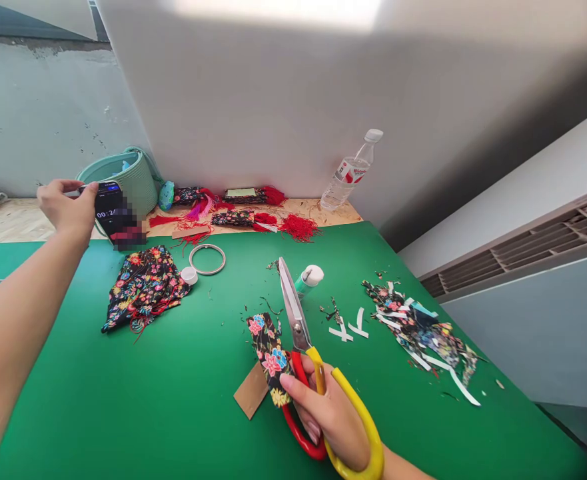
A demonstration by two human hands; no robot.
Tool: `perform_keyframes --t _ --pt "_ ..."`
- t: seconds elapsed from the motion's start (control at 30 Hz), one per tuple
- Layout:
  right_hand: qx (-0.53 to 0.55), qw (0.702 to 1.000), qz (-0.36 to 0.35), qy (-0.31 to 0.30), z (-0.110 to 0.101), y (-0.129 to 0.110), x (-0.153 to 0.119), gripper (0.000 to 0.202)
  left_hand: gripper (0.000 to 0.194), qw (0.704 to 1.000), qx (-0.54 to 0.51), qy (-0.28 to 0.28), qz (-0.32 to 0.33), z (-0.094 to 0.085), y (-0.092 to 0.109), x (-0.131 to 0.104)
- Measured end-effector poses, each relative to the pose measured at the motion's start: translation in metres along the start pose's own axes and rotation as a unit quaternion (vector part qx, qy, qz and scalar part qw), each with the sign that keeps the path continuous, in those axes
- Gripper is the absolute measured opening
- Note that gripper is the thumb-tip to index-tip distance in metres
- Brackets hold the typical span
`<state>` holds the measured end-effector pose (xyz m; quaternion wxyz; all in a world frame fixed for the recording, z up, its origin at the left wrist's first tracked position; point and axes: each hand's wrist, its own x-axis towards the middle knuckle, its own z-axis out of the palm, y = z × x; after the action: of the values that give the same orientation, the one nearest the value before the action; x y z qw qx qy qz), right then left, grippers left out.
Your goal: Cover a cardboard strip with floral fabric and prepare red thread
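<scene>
My left hand is stretched to the far left, fingers closed on the top edge of a phone whose screen shows a timer. The phone stands upright against a mint-green basket. My right hand holds scissors with red and yellow handles, their blades closed and pointing away. The same hand pinches a small black floral fabric piece between thumb and fingers. Beneath that piece a brown card lies on the green table mat. A glue stick is just beyond the blades.
Folded floral fabric, a white cap and a metal ring lie left of centre. Fabric and paper scraps are heaped at right. Red tassels and a plastic bottle are along the back.
</scene>
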<state>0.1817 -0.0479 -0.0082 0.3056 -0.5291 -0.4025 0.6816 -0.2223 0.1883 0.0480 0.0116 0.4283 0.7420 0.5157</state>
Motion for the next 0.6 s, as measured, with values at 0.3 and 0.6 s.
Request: perform_keyframes --t 0.3,0.6 --pt "0.007 1.000 0.010 -0.002 0.001 -0.001 -0.001 0.046 0.030 0.998 -0.022 0.063 -0.004 0.009 -0.015 0.010" --pt "0.002 1.000 0.006 -0.001 0.000 -0.001 0.003 0.048 0.062 0.996 -0.013 0.080 0.041 0.015 -0.021 0.001"
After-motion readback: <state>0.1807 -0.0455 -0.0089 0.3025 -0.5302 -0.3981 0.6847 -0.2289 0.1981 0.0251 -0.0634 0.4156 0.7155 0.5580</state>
